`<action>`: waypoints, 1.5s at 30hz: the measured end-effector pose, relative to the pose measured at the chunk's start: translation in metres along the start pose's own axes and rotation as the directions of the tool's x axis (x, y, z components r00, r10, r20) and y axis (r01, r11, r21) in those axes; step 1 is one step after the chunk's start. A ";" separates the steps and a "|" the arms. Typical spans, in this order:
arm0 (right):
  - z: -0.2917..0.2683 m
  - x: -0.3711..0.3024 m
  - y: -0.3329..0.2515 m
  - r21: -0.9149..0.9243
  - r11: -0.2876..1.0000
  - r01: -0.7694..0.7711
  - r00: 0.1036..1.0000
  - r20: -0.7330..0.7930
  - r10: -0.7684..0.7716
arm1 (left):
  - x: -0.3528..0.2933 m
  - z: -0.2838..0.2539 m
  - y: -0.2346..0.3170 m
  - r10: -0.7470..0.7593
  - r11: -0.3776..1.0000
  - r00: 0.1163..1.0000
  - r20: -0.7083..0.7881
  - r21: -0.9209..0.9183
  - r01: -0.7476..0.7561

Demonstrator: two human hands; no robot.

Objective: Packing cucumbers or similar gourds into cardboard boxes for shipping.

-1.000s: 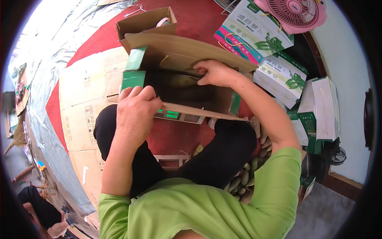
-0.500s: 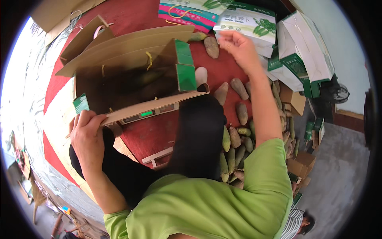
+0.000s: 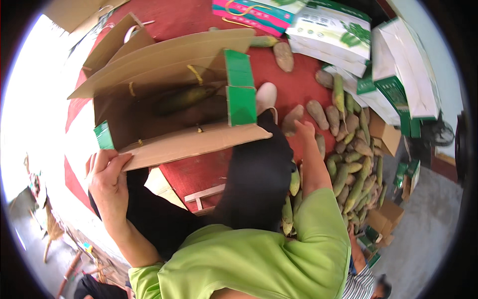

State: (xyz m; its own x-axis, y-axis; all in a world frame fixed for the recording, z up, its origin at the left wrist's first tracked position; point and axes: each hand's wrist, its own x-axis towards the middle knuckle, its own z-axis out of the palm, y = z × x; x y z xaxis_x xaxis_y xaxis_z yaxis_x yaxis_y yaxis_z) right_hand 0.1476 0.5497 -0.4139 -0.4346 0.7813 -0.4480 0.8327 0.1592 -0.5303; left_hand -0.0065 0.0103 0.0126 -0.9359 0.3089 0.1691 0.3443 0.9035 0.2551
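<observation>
My left hand (image 3: 107, 174) pinches the front flap (image 3: 194, 147) of an open cardboard box (image 3: 239, 107) at its left corner. Inside the box's shadowed interior, a long greenish root vegetable (image 3: 186, 98) shows, with darker shapes around it that are hard to make out. Low over the red mat, my right hand (image 3: 305, 132) is at the near end of a brown, earthy root vegetable (image 3: 293, 119). Its fingertips overlap that end, but their grip does not show clearly. More brown root vegetables (image 3: 316, 113) lie just to the right.
A heap of green and brown root vegetables (image 3: 356, 169) spreads along the right. White-and-green cartons (image 3: 328, 37) and a pink-and-blue box (image 3: 254, 15) stand at the back. A small frame (image 3: 205, 195) lies between my legs. Another person's striped sleeve (image 3: 359, 283) shows at lower right.
My right hand has come down from beside the cartons to the brown root vegetable nearer me. The box flap in my left hand now covers the green-lit display seen before.
</observation>
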 end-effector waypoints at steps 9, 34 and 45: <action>0.027 -0.035 -0.043 0.336 0.860 -0.385 0.918 0.241 0.316 | 0.000 -0.004 -0.007 0.011 0.999 1.000 -0.008 0.032 -0.011; -0.176 -0.281 -0.413 0.394 0.542 0.742 0.450 0.306 -0.839 | -0.006 0.003 -0.024 0.081 0.996 0.995 -0.066 -0.017 -0.082; -0.002 -0.343 -0.489 -0.115 0.128 0.985 0.163 0.854 -0.493 | -0.009 0.005 -0.029 0.102 0.993 0.992 -0.069 -0.049 -0.105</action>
State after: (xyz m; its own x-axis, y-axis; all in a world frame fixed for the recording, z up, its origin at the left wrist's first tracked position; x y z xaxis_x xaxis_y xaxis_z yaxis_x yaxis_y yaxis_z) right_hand -0.1102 0.2048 0.0003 -0.7749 -0.4665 -0.4266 -0.2825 0.8593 -0.4264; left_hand -0.0082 -0.0176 -0.0016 -0.8887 0.3779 0.2596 0.4440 0.8505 0.2818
